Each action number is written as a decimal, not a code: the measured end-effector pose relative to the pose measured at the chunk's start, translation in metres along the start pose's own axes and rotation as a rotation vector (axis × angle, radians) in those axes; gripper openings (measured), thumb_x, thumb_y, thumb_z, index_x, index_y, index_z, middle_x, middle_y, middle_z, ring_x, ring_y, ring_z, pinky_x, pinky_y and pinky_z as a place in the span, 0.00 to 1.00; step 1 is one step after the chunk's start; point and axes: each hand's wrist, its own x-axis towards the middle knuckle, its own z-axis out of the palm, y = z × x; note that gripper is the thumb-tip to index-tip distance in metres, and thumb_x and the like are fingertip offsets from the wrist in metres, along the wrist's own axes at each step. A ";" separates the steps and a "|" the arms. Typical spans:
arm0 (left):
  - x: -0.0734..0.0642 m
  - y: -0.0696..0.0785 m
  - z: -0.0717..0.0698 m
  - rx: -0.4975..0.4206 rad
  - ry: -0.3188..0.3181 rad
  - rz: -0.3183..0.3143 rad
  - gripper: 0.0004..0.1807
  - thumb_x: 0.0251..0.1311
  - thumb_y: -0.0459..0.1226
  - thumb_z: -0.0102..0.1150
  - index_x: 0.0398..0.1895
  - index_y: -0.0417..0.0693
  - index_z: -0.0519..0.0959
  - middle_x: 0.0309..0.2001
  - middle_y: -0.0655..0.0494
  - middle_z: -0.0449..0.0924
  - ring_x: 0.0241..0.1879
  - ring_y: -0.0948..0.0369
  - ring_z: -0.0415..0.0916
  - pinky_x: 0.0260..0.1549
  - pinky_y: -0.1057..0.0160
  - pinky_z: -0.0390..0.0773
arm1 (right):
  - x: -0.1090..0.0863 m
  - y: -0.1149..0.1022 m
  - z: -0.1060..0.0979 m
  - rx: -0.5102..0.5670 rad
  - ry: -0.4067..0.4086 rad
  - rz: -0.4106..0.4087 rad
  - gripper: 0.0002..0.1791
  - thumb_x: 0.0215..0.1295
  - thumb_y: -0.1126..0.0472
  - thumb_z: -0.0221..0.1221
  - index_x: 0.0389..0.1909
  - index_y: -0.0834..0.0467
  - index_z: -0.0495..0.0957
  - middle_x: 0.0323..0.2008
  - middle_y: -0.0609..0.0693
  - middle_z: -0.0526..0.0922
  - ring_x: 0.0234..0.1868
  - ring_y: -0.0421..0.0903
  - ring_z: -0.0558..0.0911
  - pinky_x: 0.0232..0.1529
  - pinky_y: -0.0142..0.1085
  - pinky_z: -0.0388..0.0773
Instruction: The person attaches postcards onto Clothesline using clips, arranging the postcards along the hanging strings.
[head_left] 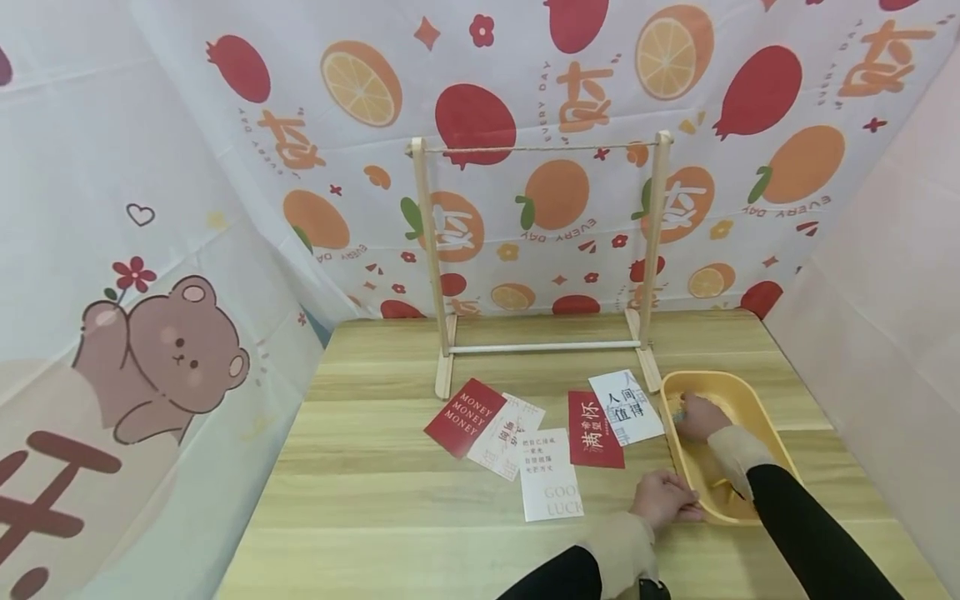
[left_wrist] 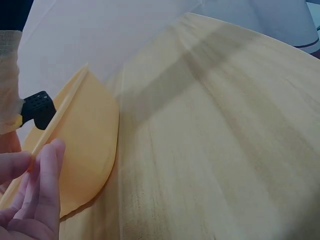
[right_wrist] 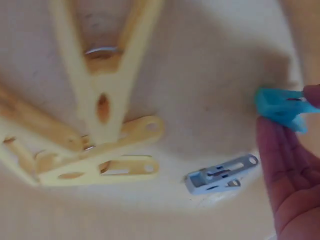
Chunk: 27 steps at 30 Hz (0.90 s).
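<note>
My right hand (head_left: 703,418) reaches inside the yellow plastic basin (head_left: 705,479). Between its thumb and fingers it pinches a teal clothespin (right_wrist: 277,105), seen at the right of the right wrist view. Below that clothespin lies a grey-blue one (right_wrist: 220,175) on the basin's bottom. Several pale yellow clothespins (right_wrist: 104,75) lie in a heap at the left of the same view. My left hand (head_left: 663,500) pinches the basin's near left rim, with the thumb on one side and fingers against the outer wall (left_wrist: 90,140).
Left of the basin, several red and white cards lie on the wooden table (head_left: 360,500), among them a white one (head_left: 551,475) and a red one (head_left: 465,418). Behind them stands a wooden frame (head_left: 432,250) with a string (head_left: 540,149) across its top. Printed cloth hangs behind.
</note>
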 end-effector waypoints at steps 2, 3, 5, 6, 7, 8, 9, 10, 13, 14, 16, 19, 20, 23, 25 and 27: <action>-0.001 0.000 0.001 -0.001 -0.005 -0.013 0.09 0.49 0.20 0.59 0.21 0.37 0.71 0.18 0.41 0.77 0.24 0.44 0.80 0.24 0.58 0.80 | -0.004 0.001 -0.006 0.043 -0.008 0.057 0.19 0.50 0.62 0.58 0.37 0.74 0.68 0.28 0.62 0.76 0.28 0.55 0.76 0.29 0.46 0.73; -0.001 0.001 0.001 -0.001 -0.009 -0.018 0.09 0.49 0.20 0.59 0.22 0.37 0.71 0.18 0.42 0.77 0.24 0.44 0.80 0.25 0.57 0.80 | -0.006 0.002 -0.009 0.056 -0.006 0.071 0.17 0.49 0.62 0.59 0.33 0.72 0.68 0.27 0.59 0.75 0.27 0.54 0.75 0.28 0.44 0.72; -0.002 0.001 0.003 -0.005 -0.015 -0.026 0.09 0.49 0.20 0.59 0.22 0.37 0.71 0.18 0.42 0.78 0.25 0.44 0.80 0.26 0.56 0.80 | -0.011 0.004 -0.014 0.080 0.007 0.091 0.15 0.46 0.62 0.60 0.29 0.67 0.66 0.23 0.55 0.72 0.24 0.50 0.72 0.24 0.42 0.69; -0.003 0.001 0.003 -0.007 -0.018 -0.029 0.09 0.49 0.19 0.59 0.22 0.37 0.71 0.18 0.42 0.78 0.25 0.44 0.80 0.26 0.56 0.80 | -0.013 0.005 -0.016 0.096 0.018 0.099 0.16 0.45 0.62 0.61 0.29 0.66 0.65 0.23 0.53 0.71 0.23 0.49 0.71 0.24 0.41 0.68; -0.003 0.001 0.003 -0.007 -0.020 -0.032 0.09 0.49 0.19 0.59 0.22 0.37 0.71 0.18 0.41 0.78 0.25 0.44 0.80 0.26 0.55 0.80 | -0.015 0.006 -0.017 0.110 0.029 0.096 0.16 0.45 0.62 0.61 0.29 0.64 0.64 0.22 0.52 0.70 0.23 0.48 0.71 0.23 0.40 0.68; -0.003 0.001 0.003 -0.012 -0.019 -0.035 0.09 0.49 0.19 0.59 0.22 0.36 0.71 0.18 0.41 0.78 0.25 0.43 0.80 0.26 0.55 0.80 | -0.016 0.008 -0.017 0.117 0.041 0.087 0.17 0.45 0.61 0.61 0.28 0.64 0.63 0.22 0.52 0.70 0.23 0.48 0.70 0.23 0.40 0.67; -0.003 0.000 0.004 -0.013 -0.019 -0.034 0.09 0.49 0.19 0.59 0.22 0.36 0.71 0.18 0.41 0.77 0.25 0.43 0.80 0.26 0.55 0.80 | -0.018 0.009 -0.017 0.131 0.054 0.076 0.17 0.45 0.61 0.61 0.28 0.64 0.63 0.21 0.52 0.70 0.22 0.48 0.70 0.22 0.40 0.67; -0.003 0.000 0.004 -0.016 -0.019 -0.034 0.09 0.49 0.19 0.59 0.22 0.36 0.71 0.18 0.41 0.77 0.25 0.43 0.80 0.26 0.55 0.80 | -0.020 0.010 -0.017 0.145 0.065 0.074 0.17 0.47 0.60 0.62 0.28 0.63 0.62 0.21 0.52 0.70 0.22 0.48 0.70 0.22 0.39 0.66; -0.003 0.000 0.004 -0.016 -0.019 -0.028 0.09 0.50 0.19 0.59 0.22 0.36 0.71 0.18 0.41 0.77 0.25 0.43 0.79 0.26 0.55 0.80 | -0.025 0.013 -0.018 0.194 0.089 0.088 0.17 0.54 0.57 0.61 0.29 0.62 0.63 0.23 0.52 0.71 0.23 0.47 0.71 0.23 0.38 0.67; -0.003 -0.001 0.003 -0.015 -0.018 -0.027 0.08 0.50 0.20 0.59 0.22 0.36 0.72 0.18 0.41 0.77 0.24 0.43 0.80 0.26 0.56 0.80 | -0.027 0.013 -0.018 0.212 0.094 0.101 0.17 0.56 0.56 0.60 0.29 0.62 0.64 0.24 0.52 0.72 0.24 0.48 0.71 0.24 0.38 0.67; -0.003 -0.001 0.003 -0.016 -0.019 -0.023 0.08 0.50 0.20 0.59 0.22 0.36 0.72 0.18 0.41 0.77 0.24 0.43 0.80 0.25 0.57 0.80 | -0.031 0.012 -0.020 0.248 0.099 0.129 0.16 0.58 0.55 0.59 0.30 0.63 0.65 0.26 0.53 0.73 0.26 0.48 0.71 0.25 0.38 0.67; -0.002 -0.002 0.003 -0.022 -0.020 -0.017 0.08 0.50 0.20 0.59 0.23 0.36 0.72 0.18 0.42 0.78 0.24 0.43 0.79 0.24 0.58 0.80 | -0.036 0.008 -0.022 0.269 0.124 0.147 0.15 0.57 0.57 0.59 0.30 0.65 0.68 0.27 0.53 0.75 0.27 0.49 0.73 0.26 0.39 0.69; -0.002 -0.002 0.003 -0.025 -0.021 -0.014 0.08 0.50 0.19 0.58 0.23 0.36 0.72 0.18 0.42 0.78 0.25 0.43 0.79 0.24 0.57 0.80 | -0.037 0.007 -0.023 0.272 0.141 0.148 0.14 0.56 0.58 0.60 0.30 0.65 0.69 0.26 0.53 0.75 0.26 0.48 0.73 0.26 0.39 0.69; -0.001 -0.004 0.001 -0.032 -0.029 -0.008 0.08 0.50 0.19 0.58 0.23 0.36 0.72 0.18 0.41 0.78 0.25 0.42 0.79 0.25 0.57 0.80 | -0.039 0.004 -0.024 0.265 0.207 0.126 0.11 0.55 0.61 0.61 0.27 0.64 0.72 0.23 0.51 0.76 0.23 0.46 0.73 0.24 0.38 0.69; -0.001 -0.004 -0.001 -0.026 -0.044 -0.006 0.07 0.51 0.20 0.58 0.23 0.36 0.72 0.19 0.41 0.78 0.26 0.42 0.79 0.26 0.56 0.80 | -0.039 0.002 -0.024 0.266 0.254 0.101 0.09 0.54 0.63 0.62 0.24 0.64 0.73 0.21 0.49 0.76 0.21 0.45 0.72 0.22 0.37 0.69; -0.001 -0.002 -0.005 0.000 -0.082 -0.005 0.06 0.52 0.22 0.58 0.23 0.36 0.73 0.20 0.41 0.79 0.27 0.42 0.79 0.27 0.56 0.80 | -0.038 0.002 -0.023 0.265 0.292 0.069 0.08 0.53 0.66 0.63 0.22 0.62 0.74 0.19 0.49 0.75 0.20 0.44 0.71 0.21 0.37 0.68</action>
